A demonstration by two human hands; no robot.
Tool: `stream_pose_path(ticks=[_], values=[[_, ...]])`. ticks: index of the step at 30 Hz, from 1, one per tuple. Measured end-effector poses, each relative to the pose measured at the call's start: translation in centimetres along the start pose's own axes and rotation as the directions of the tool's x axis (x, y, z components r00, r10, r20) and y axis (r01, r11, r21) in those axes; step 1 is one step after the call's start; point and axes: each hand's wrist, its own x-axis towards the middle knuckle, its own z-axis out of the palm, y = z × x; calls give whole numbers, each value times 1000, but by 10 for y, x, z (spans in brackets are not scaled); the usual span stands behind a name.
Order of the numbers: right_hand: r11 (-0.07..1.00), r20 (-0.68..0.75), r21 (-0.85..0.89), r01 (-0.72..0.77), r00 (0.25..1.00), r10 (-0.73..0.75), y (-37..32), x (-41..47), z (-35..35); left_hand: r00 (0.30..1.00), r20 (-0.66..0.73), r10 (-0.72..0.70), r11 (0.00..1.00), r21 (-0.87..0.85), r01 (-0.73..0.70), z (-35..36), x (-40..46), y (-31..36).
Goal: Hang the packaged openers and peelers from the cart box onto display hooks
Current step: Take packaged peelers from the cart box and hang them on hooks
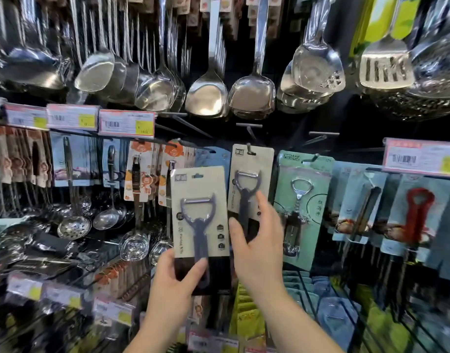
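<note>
— Well, item one: what is in hand?

— One carded peeler [201, 212], held upright by the left hand [179, 278], thumb curled over the card's lower front, fingers behind. Its hang slot is at the top, kept clear, I judge, so it can slide onto a hook.

— Item two, the right hand [257, 240]?

— Fingers loosely spread, gripping nothing. It reaches to a second peeler [249, 184] already hung on its hook [249, 148], fingertips at the card's lower part; probably steadying it so the next card goes in front. Whether it touches the card, I cannot tell.

— Where does the held one sit?

— Just left of the hung one, slightly nearer us, slot below hook height.

— Surroundings?

— Right: a green opener card [301, 200], then a red opener [417, 212]. Left: orange-carded tools [139, 174] and skimmers [73, 226]. Above: steel turners [252, 93] and ladles [96, 70]. Price tags [127, 123] run along the rail.

— Obstructions?

— Neighbouring cards crowd the hook on both sides. Cart box: not in view.
</note>
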Motion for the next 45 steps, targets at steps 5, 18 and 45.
stream_pose_path(ticks=[5, 18, 45], values=[[993, 83, 100, 58, 994, -66, -4, -24, -4, 981, 73, 178, 980, 74, -183, 29, 0, 27], [994, 64, 111, 16, 998, -23, 1, 6, -22, 971, 151, 183, 983, -32, -181, 59, 5, 50], [908, -199, -311, -281, 953, 227, -11, 13, 13, 935, 337, -110, 994, 25, 108, 86, 111, 17]])
